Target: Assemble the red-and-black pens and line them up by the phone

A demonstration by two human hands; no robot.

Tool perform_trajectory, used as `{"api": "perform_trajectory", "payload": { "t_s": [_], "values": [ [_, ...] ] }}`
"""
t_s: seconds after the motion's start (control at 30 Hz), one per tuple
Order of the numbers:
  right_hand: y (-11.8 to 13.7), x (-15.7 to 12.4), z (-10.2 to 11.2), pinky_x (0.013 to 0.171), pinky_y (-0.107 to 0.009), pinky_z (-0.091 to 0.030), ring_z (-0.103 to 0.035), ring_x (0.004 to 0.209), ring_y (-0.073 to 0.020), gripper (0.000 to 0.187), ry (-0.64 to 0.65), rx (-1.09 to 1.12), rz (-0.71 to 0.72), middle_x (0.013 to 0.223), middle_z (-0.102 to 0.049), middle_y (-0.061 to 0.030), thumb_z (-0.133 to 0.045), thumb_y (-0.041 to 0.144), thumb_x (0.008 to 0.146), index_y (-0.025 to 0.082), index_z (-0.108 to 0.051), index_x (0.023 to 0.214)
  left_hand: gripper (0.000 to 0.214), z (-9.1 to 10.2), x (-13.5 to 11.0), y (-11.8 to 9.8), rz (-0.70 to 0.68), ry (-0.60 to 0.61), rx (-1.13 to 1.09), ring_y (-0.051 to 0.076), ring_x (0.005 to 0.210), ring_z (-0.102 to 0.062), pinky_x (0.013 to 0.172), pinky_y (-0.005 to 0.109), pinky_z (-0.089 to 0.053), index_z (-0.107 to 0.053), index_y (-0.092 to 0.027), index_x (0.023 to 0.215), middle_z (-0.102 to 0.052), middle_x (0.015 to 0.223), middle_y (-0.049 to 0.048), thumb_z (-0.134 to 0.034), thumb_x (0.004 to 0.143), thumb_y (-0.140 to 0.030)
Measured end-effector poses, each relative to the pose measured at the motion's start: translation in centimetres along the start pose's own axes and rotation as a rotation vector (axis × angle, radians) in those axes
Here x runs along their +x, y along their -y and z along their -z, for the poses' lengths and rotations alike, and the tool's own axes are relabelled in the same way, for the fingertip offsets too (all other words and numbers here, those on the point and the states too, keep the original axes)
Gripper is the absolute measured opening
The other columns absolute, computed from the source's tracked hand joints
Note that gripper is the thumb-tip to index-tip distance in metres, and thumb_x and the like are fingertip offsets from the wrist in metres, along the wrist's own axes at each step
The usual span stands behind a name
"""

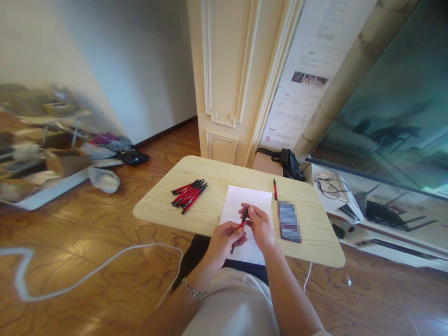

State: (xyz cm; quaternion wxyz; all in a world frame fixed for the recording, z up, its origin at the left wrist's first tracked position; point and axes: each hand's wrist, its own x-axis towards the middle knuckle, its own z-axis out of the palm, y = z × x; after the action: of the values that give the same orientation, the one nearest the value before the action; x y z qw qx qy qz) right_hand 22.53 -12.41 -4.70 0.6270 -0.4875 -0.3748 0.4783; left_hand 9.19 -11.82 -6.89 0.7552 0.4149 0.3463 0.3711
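Note:
Both my hands hold one red and black pen [240,228] above a white sheet of paper [247,205] on a small light wooden table [213,177]. My left hand [224,240] is closed around the pen's lower half. My right hand [259,225] pinches its upper end. A pile of several red and black pens [189,192] lies on the table to the left. One more pen [275,189] lies alone to the right of the paper's far corner.
A phone [289,221] lies on the table right of the paper. A white cable [87,275] runs across the wooden floor at left. Clutter and bags [105,154] sit by the left wall. A low TV stand [378,219] and black bag [290,163] are at right.

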Motion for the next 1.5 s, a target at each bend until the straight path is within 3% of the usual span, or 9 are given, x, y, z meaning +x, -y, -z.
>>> {"api": "perform_trajectory", "payload": {
  "t_s": [0.1, 0.27, 0.37, 0.5, 0.67, 0.8, 1.03, 1.33, 1.5],
  "values": [
    [-0.1, 0.2, 0.1, 0.061, -0.027, -0.040, -0.055, 0.071, -0.0149, 0.027, 0.015, -0.031, 0.006, 0.083, -0.065, -0.0058, -0.057, 0.042, 0.081, 0.018, -0.067, 0.088, 0.028, 0.1, 0.1, 0.3, -0.018, -0.015, 0.026, 0.017, 0.066, -0.065, 0.064, 0.028, -0.049, -0.064, -0.014, 0.083, -0.068, 0.073, 0.0065, -0.072, 0.069, -0.037],
    [-1.0, 0.4, 0.0, 0.055, -0.025, -0.034, -0.044, 0.054, -0.0097, 0.025, -0.112, -0.112, 0.064, 0.057, -0.051, 0.0036, -0.071, 0.036, 0.071, 0.018, -0.056, 0.063, 0.028, 0.3, 0.3, 0.8, -0.070, -0.070, 0.101, 0.016, 0.058, -0.062, 0.057, 0.025, -0.046, -0.063, -0.014, 0.076, -0.065, 0.061, 0.0043, -0.075, 0.065, -0.037],
    [-0.9, 0.2, -0.2, 0.057, -0.025, -0.037, -0.049, 0.059, -0.0110, 0.022, -0.096, -0.079, 0.029, 0.066, -0.058, 0.0013, -0.067, 0.041, 0.074, 0.019, -0.061, 0.075, 0.031, 0.2, 0.1, 0.4, -0.023, -0.038, 0.048, 0.017, 0.064, -0.064, 0.063, 0.028, -0.049, -0.065, -0.013, 0.081, -0.068, 0.071, 0.0072, -0.074, 0.066, -0.040],
    [-0.2, 0.0, -0.1, 0.062, -0.027, -0.041, -0.057, 0.075, -0.0156, 0.034, -0.014, -0.028, -0.008, 0.087, -0.065, -0.0060, -0.054, 0.047, 0.082, 0.019, -0.065, 0.098, 0.034, 0.2, 0.0, -0.1, 0.004, -0.012, 0.013, 0.018, 0.069, -0.065, 0.066, 0.031, -0.050, -0.066, -0.014, 0.087, -0.069, 0.079, 0.0090, -0.072, 0.068, -0.042],
    [-0.5, 0.1, 0.1, 0.062, -0.027, -0.039, -0.053, 0.067, -0.0136, 0.026, -0.039, -0.119, 0.052, 0.077, -0.065, -0.0040, -0.060, 0.043, 0.079, 0.018, -0.067, 0.082, 0.029, 0.4, 0.3, 0.4, -0.005, -0.077, 0.048, 0.016, 0.062, -0.064, 0.061, 0.027, -0.049, -0.066, -0.014, 0.079, -0.068, 0.068, 0.0048, -0.077, 0.063, -0.036],
    [-1.1, 0.2, 0.0, 0.057, -0.025, -0.035, -0.046, 0.058, -0.0110, 0.023, -0.110, -0.152, 0.097, 0.062, -0.057, 0.0011, -0.066, 0.040, 0.075, 0.018, -0.062, 0.068, 0.027, 0.5, 0.4, 0.7, -0.038, -0.090, 0.067, 0.015, 0.059, -0.062, 0.058, 0.025, -0.047, -0.066, -0.014, 0.075, -0.066, 0.063, 0.0034, -0.077, 0.062, -0.035],
    [-0.5, 0.0, 0.3, 0.061, -0.026, -0.040, -0.056, 0.073, -0.0151, 0.031, -0.037, 0.005, -0.005, 0.084, -0.065, -0.0053, -0.055, 0.045, 0.082, 0.019, -0.066, 0.094, 0.034, 0.0, -0.2, -0.3, 0.024, 0.020, -0.015, 0.017, 0.065, -0.064, 0.064, 0.030, -0.051, -0.066, -0.013, 0.086, -0.069, 0.076, 0.0081, -0.073, 0.069, -0.041],
    [-1.0, 0.1, 0.0, 0.059, -0.027, -0.037, -0.050, 0.060, -0.0126, 0.024, -0.156, -0.127, 0.080, 0.070, -0.065, -0.0029, -0.065, 0.041, 0.075, 0.017, -0.064, 0.072, 0.025, 0.2, 0.2, 0.6, -0.128, -0.136, 0.153, 0.017, 0.062, -0.063, 0.061, 0.027, -0.050, -0.070, -0.015, 0.078, -0.068, 0.067, 0.0046, -0.075, 0.065, -0.035],
    [-0.8, 0.0, -0.3, 0.059, -0.026, -0.039, -0.052, 0.064, -0.0126, 0.025, -0.121, -0.066, 0.032, 0.075, -0.063, -0.0022, -0.061, 0.043, 0.078, 0.019, -0.066, 0.083, 0.029, 0.2, 0.1, 0.3, -0.036, -0.045, 0.068, 0.018, 0.061, -0.064, 0.061, 0.029, -0.051, -0.069, -0.014, 0.083, -0.068, 0.071, 0.0063, -0.073, 0.067, -0.038]
  ]
}}
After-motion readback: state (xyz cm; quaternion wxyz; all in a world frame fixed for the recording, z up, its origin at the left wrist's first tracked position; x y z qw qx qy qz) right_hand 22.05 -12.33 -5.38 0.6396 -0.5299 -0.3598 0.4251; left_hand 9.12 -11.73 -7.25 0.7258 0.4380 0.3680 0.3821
